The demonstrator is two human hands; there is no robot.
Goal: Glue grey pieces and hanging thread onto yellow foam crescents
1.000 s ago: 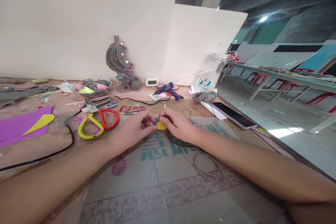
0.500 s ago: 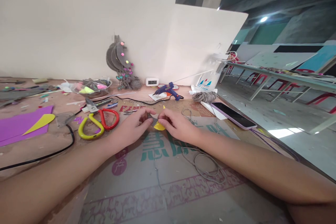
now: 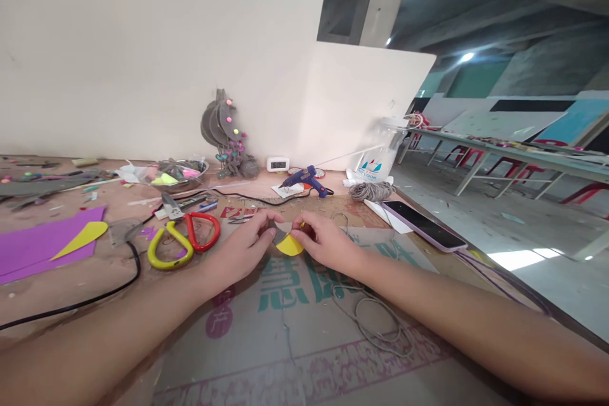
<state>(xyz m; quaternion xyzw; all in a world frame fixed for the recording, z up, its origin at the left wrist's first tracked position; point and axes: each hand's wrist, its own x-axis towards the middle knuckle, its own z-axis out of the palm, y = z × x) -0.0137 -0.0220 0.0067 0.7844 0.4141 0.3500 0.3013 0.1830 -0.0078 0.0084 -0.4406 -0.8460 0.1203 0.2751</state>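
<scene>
Above the middle of the printed board, both hands meet at a small two-coloured piece. My left hand point(image 3: 246, 246) is closed, thumb and fingers pinching a grey piece of sheet point(image 3: 278, 235). Thumb and index of my right hand point(image 3: 328, 238) pinch a yellow piece of sheet point(image 3: 289, 247), whose rounded end hangs below the fingertips. Grey and yellow overlap or touch; whether they are joined I cannot tell. Grey cord point(image 3: 375, 323) lies in loose loops under my right forearm. Scissors point(image 3: 202, 231) with one yellow and one red handle rest left of my left hand.
Behind the hands sit a blue glue gun point(image 3: 307, 181), a small digital clock point(image 3: 278, 164) and a grey hanging ornament point(image 3: 223, 130). A phone point(image 3: 425, 226) and a cord bundle point(image 3: 371, 191) lie at right. Purple sheets point(image 3: 28, 254) with a yellow teardrop point(image 3: 83, 239) lie left.
The view has tilted up slightly, so everything sits lower. More of the yellow piece shows between the hands, and its tip no longer stands up above my right fingers. Both hands keep their pinch.
</scene>
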